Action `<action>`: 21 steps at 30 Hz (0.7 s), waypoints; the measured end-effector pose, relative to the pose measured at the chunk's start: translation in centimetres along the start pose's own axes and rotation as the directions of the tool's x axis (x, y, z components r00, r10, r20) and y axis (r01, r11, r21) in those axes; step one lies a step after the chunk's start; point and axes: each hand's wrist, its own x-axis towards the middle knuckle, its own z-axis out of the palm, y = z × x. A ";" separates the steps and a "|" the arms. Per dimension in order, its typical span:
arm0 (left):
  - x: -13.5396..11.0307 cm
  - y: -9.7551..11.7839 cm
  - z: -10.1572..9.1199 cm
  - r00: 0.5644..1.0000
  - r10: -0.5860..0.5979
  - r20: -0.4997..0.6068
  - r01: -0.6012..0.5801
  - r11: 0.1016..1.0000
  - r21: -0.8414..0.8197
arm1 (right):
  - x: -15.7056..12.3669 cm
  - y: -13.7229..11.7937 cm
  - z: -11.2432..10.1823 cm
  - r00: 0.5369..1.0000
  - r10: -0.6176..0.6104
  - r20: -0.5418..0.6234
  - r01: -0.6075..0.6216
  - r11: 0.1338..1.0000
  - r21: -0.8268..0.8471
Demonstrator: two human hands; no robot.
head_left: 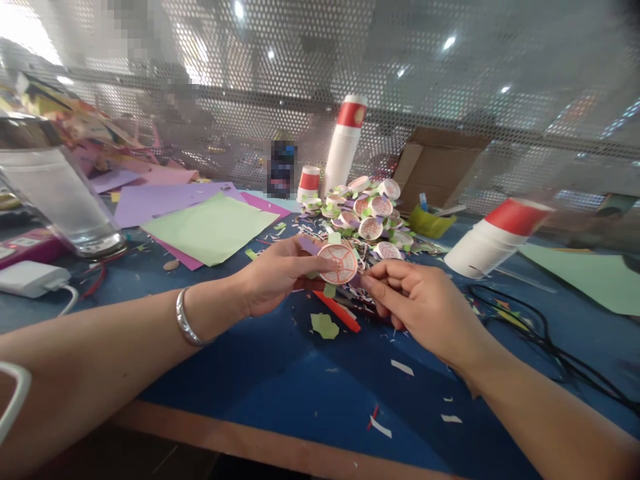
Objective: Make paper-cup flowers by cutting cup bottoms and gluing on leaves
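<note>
Between its thumb and fingers, my left hand holds a white paper disc marked with orange lines. Green and purple paper bits stick out around the disc's rim. My right hand is closed in a pinch at the disc's right edge, by a purple bit; what lies between its fingertips is too small to make out. Just beyond both hands rises a heap of similar paper discs with green and purple bits. Below the held disc lie a red-orange tool and a torn green paper piece.
Green paper and purple sheets lie left of the heap. A tall paper cup stack stands behind it; a tilted cup stack is at right. A glass of water, a white charger and black cable flank the hands.
</note>
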 end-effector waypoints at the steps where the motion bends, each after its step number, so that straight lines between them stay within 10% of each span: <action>1: 0.0 0.0 -0.1 1.000 0.005 -0.013 -0.005 1.000 -0.002 | 0.0 0.0 0.0 1.000 -0.005 -0.004 0.005 1.000 -0.006; 21: 0.1 0.9 -1.1 0.998 0.056 0.019 -0.059 0.978 0.199 | -0.2 0.0 -0.2 0.999 -0.028 -0.038 0.026 0.998 -0.051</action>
